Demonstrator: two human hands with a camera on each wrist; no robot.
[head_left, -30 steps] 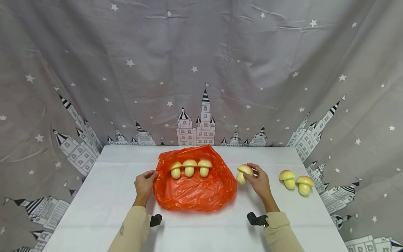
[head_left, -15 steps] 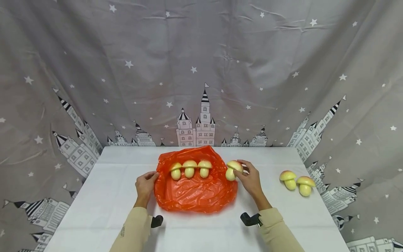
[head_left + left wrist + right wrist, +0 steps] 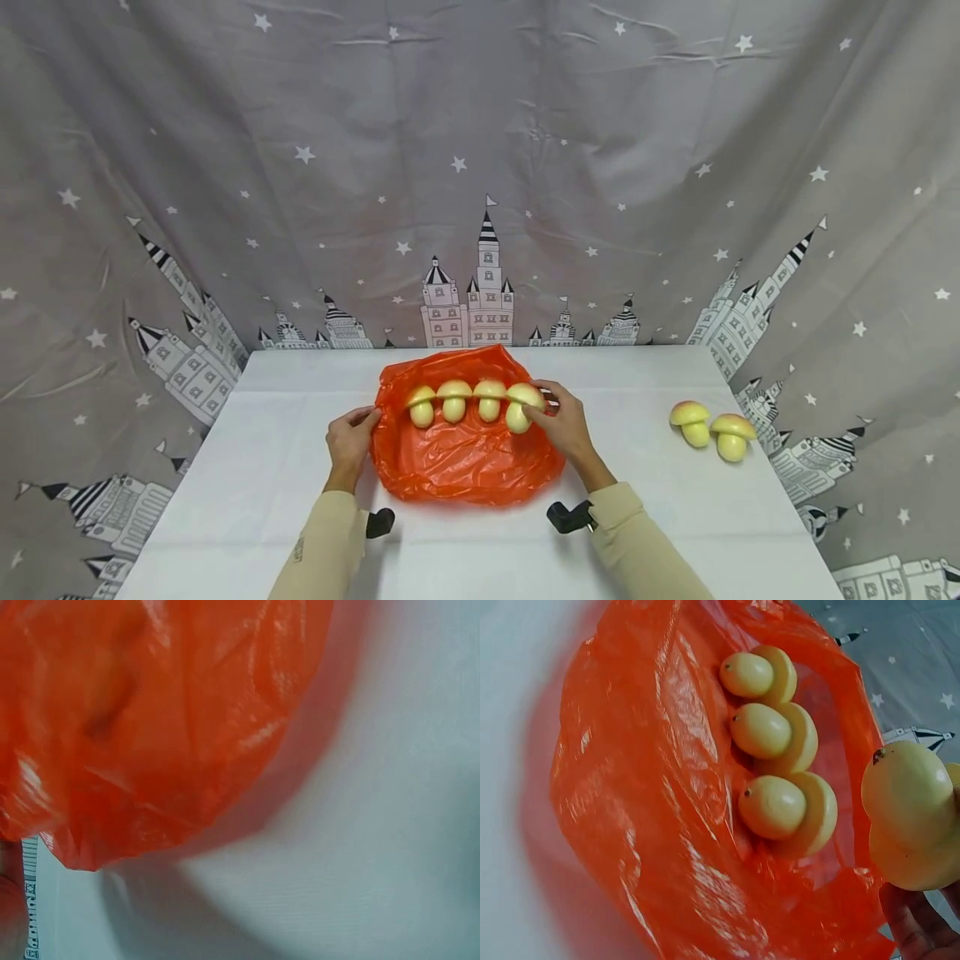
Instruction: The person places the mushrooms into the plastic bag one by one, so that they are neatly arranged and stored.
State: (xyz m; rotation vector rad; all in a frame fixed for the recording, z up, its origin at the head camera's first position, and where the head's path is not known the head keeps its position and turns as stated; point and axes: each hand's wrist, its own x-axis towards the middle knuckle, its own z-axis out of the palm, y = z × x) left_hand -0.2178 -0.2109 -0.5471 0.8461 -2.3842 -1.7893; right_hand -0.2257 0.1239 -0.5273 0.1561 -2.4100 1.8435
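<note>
Head view: right hand is the nearer one to the held mushroom; fingers parted about as wide as the cap and curled round it. Held mushroom lies left of those fingers, over the right part of the red bag, cap far, stem pointing near and slightly left, so the long axis runs roughly near to far. Just left of it, the row of mushrooms lies inside the bag along the far side, stems likewise near. Left hand pinches the bag's left rim, fingers drawn in on the plastic. Well to the right on the bench, a loose pair of mushrooms, side by side.

Left wrist view: red plastic and bench, mostly. A sliver of finger at the edge (the pinch itself is out of frame, so no telling the grip from here).

Right wrist view: held mushroom apart from the row, a gap between; stem end free, fingers behind the cap. Looks lifted above the bag's floor; contact with the rim uncertain.

Count: mushrooms six (three bagged, one in hand, two loose); bag, one; hands, two.
</note>
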